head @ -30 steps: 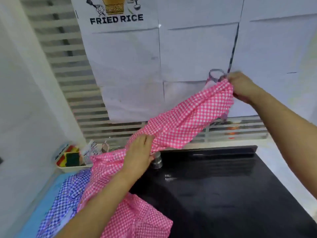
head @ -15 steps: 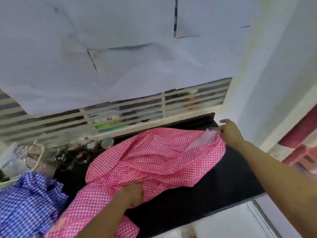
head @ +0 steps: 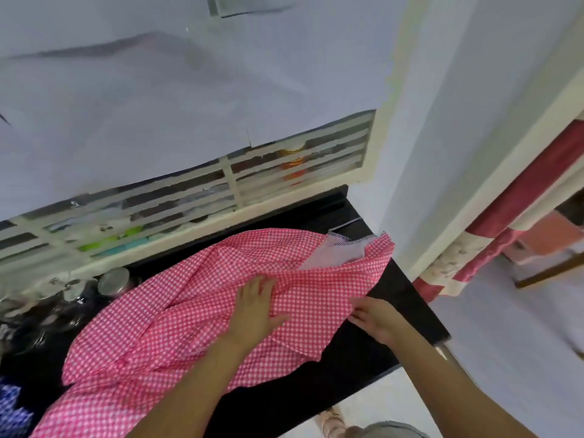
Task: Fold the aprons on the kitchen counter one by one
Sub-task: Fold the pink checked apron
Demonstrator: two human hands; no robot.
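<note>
A pink checked apron (head: 177,324) lies spread and rumpled across the black counter (head: 357,374). Its far right corner is turned back, showing a pale underside with striped trim (head: 339,251). My left hand (head: 256,306) rests flat, fingers apart, on the middle of the cloth. My right hand (head: 374,317) is at the apron's near right edge, fingers on the hem; whether it pinches the cloth I cannot tell. A blue checked apron (head: 12,409) shows at the lower left corner.
Steel jars and lids (head: 113,281) stand along the counter's back left, under a slatted white window grille (head: 221,191). The wall above is covered with white paper. The counter ends at the right beside a white wall corner and a red curtain (head: 518,216).
The apron, held up and stretched a second ago, now lies on the counter. My left hand let go of it and lies flat on top. My right hand moved from the far corner to the near edge.
</note>
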